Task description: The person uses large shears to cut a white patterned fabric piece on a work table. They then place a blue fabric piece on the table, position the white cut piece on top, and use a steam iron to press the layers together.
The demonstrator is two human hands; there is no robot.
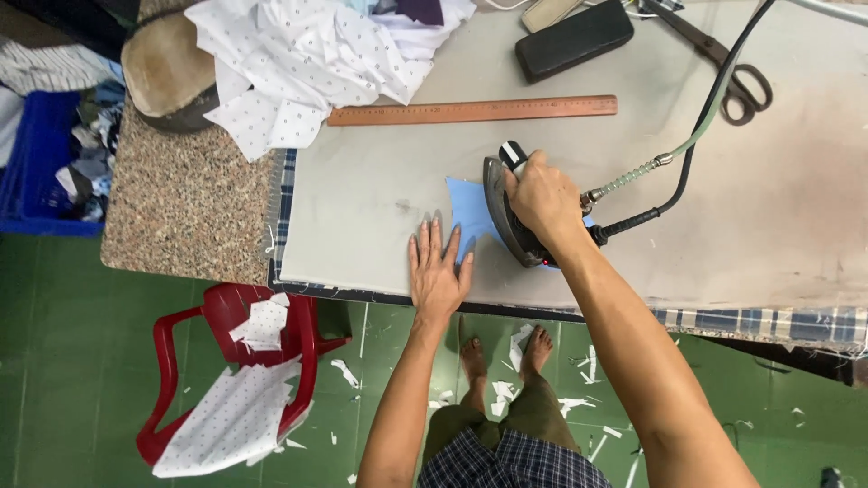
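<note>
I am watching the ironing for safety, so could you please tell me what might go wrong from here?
The left hand lies flat on the blue fabric piece, close beside the iron that the right hand grips, so the fingers could be burned. The iron's black cord and hose run near the scissors and might snag them.
</note>
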